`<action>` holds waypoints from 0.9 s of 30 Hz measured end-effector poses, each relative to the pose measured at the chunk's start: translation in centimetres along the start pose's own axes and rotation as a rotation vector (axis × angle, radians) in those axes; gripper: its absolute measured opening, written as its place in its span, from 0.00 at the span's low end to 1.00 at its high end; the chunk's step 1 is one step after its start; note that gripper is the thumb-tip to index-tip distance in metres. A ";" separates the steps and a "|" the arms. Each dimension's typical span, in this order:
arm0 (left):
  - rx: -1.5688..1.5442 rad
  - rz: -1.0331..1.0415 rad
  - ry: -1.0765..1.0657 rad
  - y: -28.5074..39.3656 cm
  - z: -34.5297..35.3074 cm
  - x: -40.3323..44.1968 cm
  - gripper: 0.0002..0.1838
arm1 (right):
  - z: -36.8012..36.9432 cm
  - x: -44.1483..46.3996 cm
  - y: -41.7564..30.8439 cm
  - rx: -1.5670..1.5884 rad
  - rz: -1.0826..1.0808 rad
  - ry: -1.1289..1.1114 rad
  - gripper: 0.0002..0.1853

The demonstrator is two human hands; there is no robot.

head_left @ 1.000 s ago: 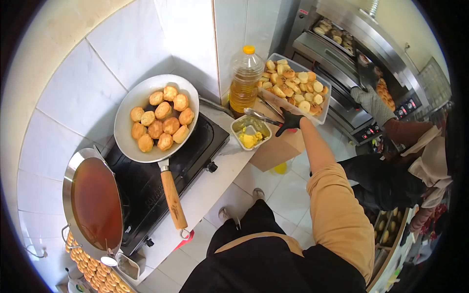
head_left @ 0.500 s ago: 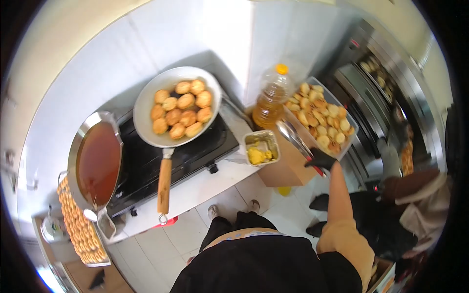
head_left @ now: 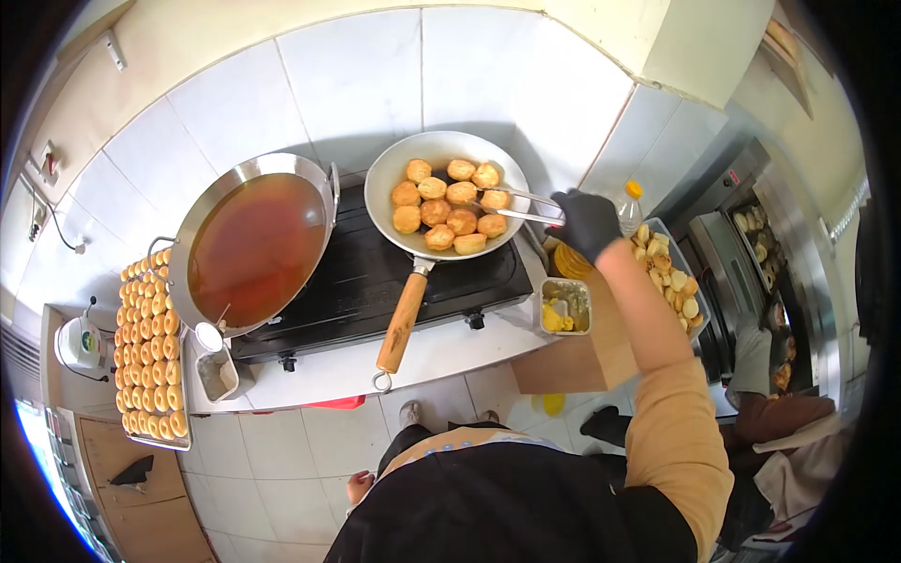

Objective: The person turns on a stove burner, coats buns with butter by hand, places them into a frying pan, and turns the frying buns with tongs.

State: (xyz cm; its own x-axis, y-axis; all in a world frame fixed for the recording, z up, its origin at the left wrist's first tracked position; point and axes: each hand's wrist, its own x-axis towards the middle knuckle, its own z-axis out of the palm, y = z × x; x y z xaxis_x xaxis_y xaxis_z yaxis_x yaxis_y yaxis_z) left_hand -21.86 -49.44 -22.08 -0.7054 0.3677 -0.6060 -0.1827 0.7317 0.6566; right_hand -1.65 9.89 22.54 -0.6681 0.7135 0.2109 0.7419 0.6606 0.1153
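My right hand [head_left: 588,225], in a black glove, is closed round metal tongs [head_left: 530,216]. The tongs reach into the right side of a frying pan [head_left: 380,169], with their tips at a browned round bun [head_left: 495,200]. Several golden buns lie in the pan, which has a wooden handle [head_left: 404,324] and sits on a black gas stove [head_left: 375,296]. Whether the tips pinch the bun is unclear. My left hand [head_left: 358,485], bare, hangs low beside my body; its fingers are too small to make out.
Left of the pan stands a wide pan of reddish-brown liquid [head_left: 258,244]. A tray of ring doughnuts [head_left: 150,357] lies farther left. Right are a tin with yellow fat [head_left: 565,308], an oil bottle [head_left: 631,208], a tub of cut pastries [head_left: 671,281] and a co-worker's sleeve [head_left: 751,361] near an oven.
My right hand has carried the tongs left, from beside the pastry tub to the frying pan. The view has turned, and my left hand now shows more clearly beside my body.
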 end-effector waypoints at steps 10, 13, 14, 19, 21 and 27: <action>-0.073 -0.153 0.118 -7.2 -0.8 -3.6 0.16 | 4.1 8.1 1.6 0.202 0.211 -0.381 0.21; -0.046 -0.216 0.098 -7.9 -0.2 -4.1 0.16 | 4.2 8.2 4.0 0.470 0.386 -0.588 0.24; -0.043 -0.221 0.092 -8.0 0.1 -4.0 0.16 | 4.5 8.3 4.5 0.502 0.383 -0.596 0.25; -0.033 -0.204 0.071 -7.4 0.4 -3.2 0.16 | 2.3 5.5 -0.4 -0.042 0.020 -0.140 0.27; -0.029 -0.177 0.073 -7.0 0.2 -2.6 0.16 | 1.6 5.3 -1.4 -0.085 0.014 -0.125 0.26; -0.013 -0.087 0.068 -4.2 -0.6 -0.9 0.16 | 3.5 7.2 -4.2 -0.035 -0.074 0.014 0.22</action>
State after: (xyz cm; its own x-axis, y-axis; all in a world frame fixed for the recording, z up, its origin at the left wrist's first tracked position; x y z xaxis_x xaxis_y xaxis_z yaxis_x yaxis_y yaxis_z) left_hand -20.84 -53.20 -24.06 -0.7314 0.2628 -0.6292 -0.2536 0.7518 0.6087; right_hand -9.74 13.07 20.17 -0.7207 0.6594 0.2141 0.6920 0.7028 0.1648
